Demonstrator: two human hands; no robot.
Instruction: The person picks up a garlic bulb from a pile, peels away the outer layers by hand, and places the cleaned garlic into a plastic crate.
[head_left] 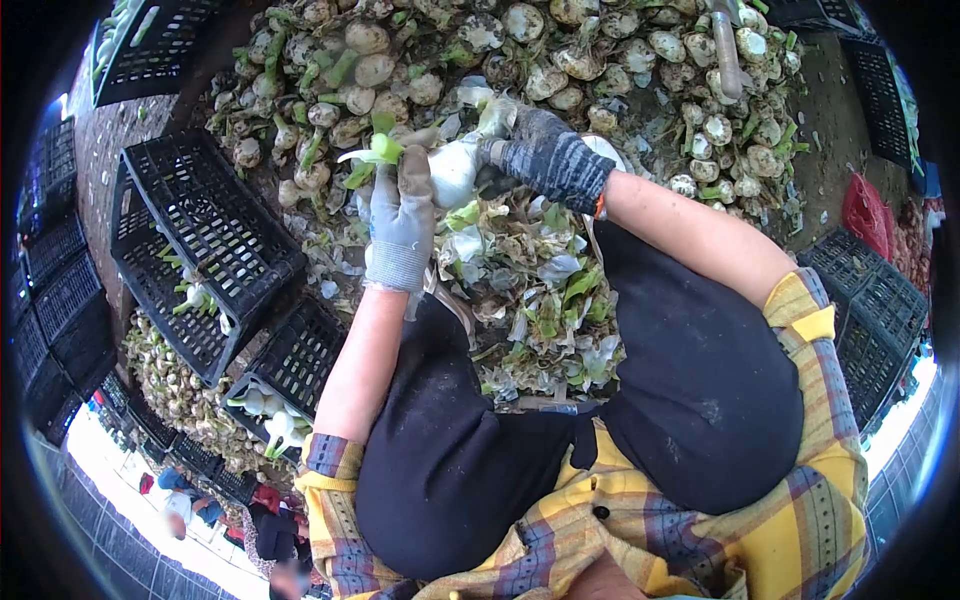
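A peeled white garlic bulb (453,175) with a short green stem is held up between my two hands. My left hand (403,205), in a grey glove, is closed around its stem side. On the other side, my right hand (550,160), in a dark striped glove, has its fingers closed on papery skin (492,115) at the bulb's edge. Beneath both hands, a heap of peeled skins and green leaves (540,290) lies between my knees. Unpeeled garlic bulbs (530,50) with soil on them are piled in front of me.
Black plastic crates (205,240) stand at my left, a lower one holding white peeled bulbs (275,410). More crates (870,310) are at the right, near a red mesh bag (868,218). A wooden-handled tool (727,60) lies on the pile. Other people (275,530) are at lower left.
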